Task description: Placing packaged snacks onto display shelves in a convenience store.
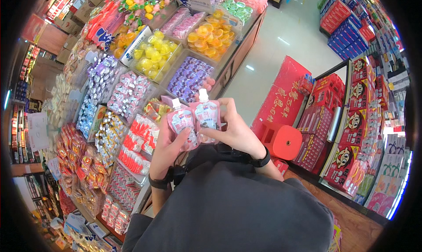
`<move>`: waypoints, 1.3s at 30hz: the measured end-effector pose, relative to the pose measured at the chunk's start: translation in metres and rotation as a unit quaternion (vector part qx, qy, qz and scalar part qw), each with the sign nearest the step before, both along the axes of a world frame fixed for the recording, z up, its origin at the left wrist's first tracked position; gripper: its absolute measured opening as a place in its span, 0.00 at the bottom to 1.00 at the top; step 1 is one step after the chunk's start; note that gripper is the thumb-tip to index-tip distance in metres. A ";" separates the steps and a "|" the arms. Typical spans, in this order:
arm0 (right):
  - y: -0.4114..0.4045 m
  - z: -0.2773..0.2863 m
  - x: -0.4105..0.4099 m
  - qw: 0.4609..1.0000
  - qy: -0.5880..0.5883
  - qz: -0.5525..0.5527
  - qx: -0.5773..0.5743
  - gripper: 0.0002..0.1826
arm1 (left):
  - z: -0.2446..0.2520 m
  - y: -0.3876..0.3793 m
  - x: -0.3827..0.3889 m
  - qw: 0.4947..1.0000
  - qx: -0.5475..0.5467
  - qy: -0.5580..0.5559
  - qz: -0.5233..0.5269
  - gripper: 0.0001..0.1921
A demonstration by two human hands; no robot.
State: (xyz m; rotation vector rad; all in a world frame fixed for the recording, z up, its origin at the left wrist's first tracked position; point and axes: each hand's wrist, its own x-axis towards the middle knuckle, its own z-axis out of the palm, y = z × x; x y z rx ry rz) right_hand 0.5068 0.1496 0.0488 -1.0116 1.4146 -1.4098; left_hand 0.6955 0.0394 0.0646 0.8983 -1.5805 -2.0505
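Two pink spouted jelly pouches with white caps are held side by side before my chest. My left hand (171, 141) grips the left pouch (182, 120), its thumb across the lower front. In my right hand (232, 126) is the right pouch (207, 115), with the thumb pressed near its bottom edge. Both pouches stand upright and their lower parts touch or overlap. Just beyond them lies a compartment of purple packets (191, 78). A bin of similar white-capped pink pouches (128, 93) stands farther to the left.
Bins of yellow cups (155, 55), orange cups (212, 37) and red-and-white packets (133, 159) fill the sloping display at left. A red plastic stool (285, 141) stands at right by a red mat (280, 90). Shelves of red cartons (349, 130) line the right side.
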 end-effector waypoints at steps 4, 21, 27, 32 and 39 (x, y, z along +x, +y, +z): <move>0.007 -0.006 -0.013 0.999 -0.033 0.014 0.004 0.37 | -0.008 0.013 -0.016 0.999 -0.022 -0.009 0.028 0.22; 0.030 -0.023 -0.066 0.998 -0.015 -0.040 0.035 0.38 | -0.012 0.010 -0.087 0.997 -0.021 -0.062 -0.030 0.26; 0.044 -0.035 -0.088 0.988 0.008 -0.152 0.033 0.39 | -0.020 -0.008 -0.135 0.987 -0.035 -0.073 -0.139 0.26; 0.042 -0.034 -0.111 0.972 0.021 -0.226 0.064 0.39 | -0.028 -0.026 -0.184 0.978 -0.039 -0.021 -0.203 0.26; 0.025 -0.026 -0.147 0.951 0.048 -0.290 0.092 0.38 | -0.027 -0.058 -0.247 0.963 0.003 -0.008 -0.268 0.25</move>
